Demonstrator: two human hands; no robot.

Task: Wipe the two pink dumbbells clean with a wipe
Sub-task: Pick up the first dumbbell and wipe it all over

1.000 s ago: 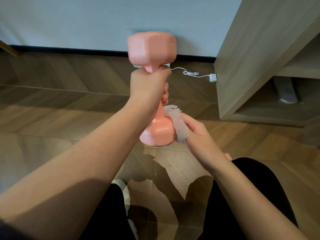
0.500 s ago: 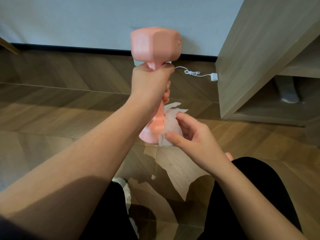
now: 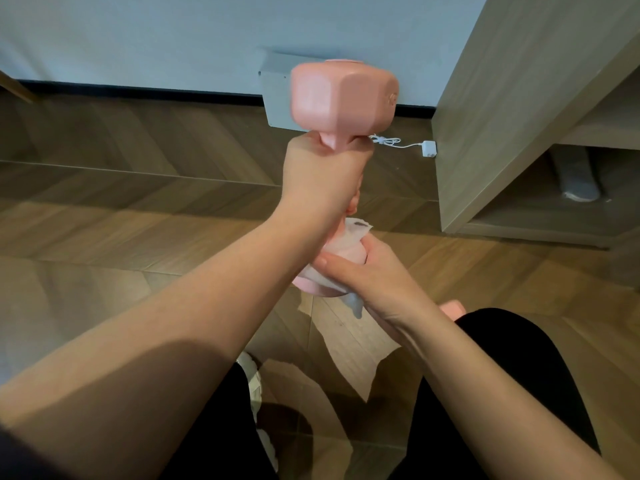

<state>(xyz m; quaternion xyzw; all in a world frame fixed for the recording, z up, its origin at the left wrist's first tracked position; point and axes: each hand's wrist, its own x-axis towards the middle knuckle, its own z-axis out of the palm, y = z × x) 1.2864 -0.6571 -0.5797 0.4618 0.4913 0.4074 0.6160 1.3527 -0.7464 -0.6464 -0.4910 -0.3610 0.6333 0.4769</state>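
left hand point(image 3: 322, 174): fingers clamped round the dumbbell point(image 3: 343, 98) handle, 1 head up above the fist | right hand point(image 3: 367, 271): thumb and fingers curled on the wipe point(image 3: 349, 237), wrapping it round the lower head | pink sliver point(image 3: 452, 308) behind the right wrist, possibly dumbbell 2

I am in a room of a home: a herringbone wood floor point(image 3: 138, 202), a pale wall point(image 3: 138, 36) with a dark skirting board point(image 3: 138, 90), a light wooden cabinet point(image 3: 502, 116), and a white charger point(image 3: 428, 148) lying on the floor just beside the cabinet.
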